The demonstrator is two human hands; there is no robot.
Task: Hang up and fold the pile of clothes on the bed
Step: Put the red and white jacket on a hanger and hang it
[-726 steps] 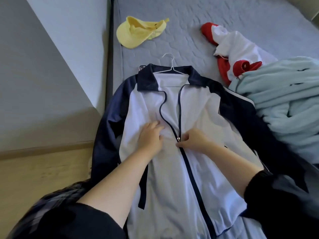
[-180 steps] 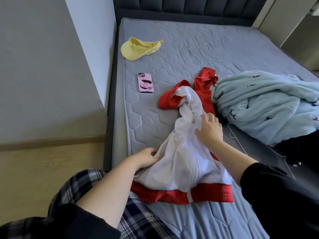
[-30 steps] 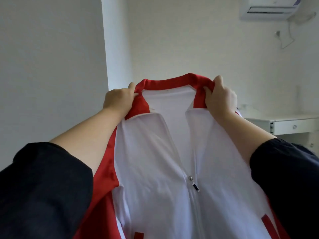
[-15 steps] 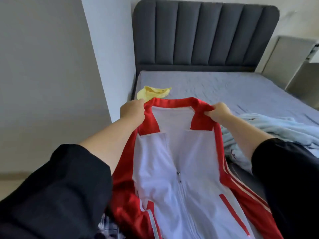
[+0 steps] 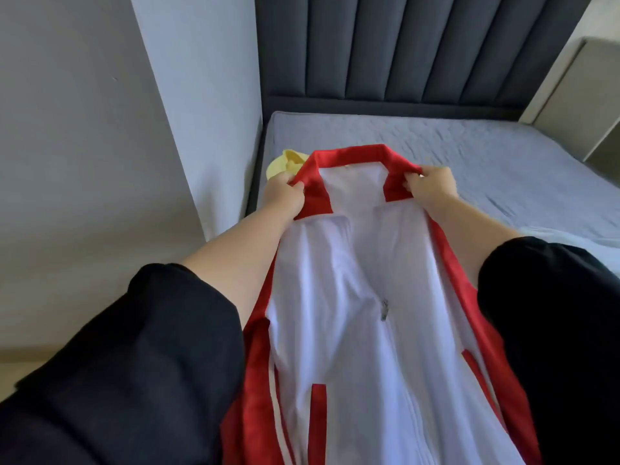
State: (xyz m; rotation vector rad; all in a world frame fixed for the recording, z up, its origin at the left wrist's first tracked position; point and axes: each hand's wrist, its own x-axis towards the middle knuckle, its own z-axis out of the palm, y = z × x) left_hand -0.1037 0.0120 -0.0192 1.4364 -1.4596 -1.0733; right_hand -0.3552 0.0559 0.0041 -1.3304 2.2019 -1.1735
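1. The left hand (image 5: pixel 284 196) has its fingers curled round the left side of the red collar (image 5: pixel 349 155), pinching the fabric between thumb and fingers.
2. The right hand (image 5: pixel 432 189) grips the collar's right side the same way, thumb on top and fingers tucked under the red edge.
3. Between the two hands the red-and-white jacket (image 5: pixel 362 330) is held up and spread out, front facing the camera, collar stretched flat across the top.
4. The jacket's white front runs down toward the bottom of the view, with a metal zipper pull (image 5: pixel 384 309) near the middle of the chest and red panels along both sides.
5. Both forearms are bare, with black sleeves (image 5: pixel 134 364) pushed up above them.
6. Beyond the jacket lies the bed (image 5: pixel 503 156), its grey quilted mattress bare on the far side.
7. A yellow cap (image 5: pixel 285 162) lies on the mattress just behind the left hand, partly hidden by the collar.
8. A pale blue garment (image 5: pixel 570 238) shows at the right edge, above the right sleeve.
9. A dark padded headboard (image 5: pixel 402 48) stands at the far end, against the wall.
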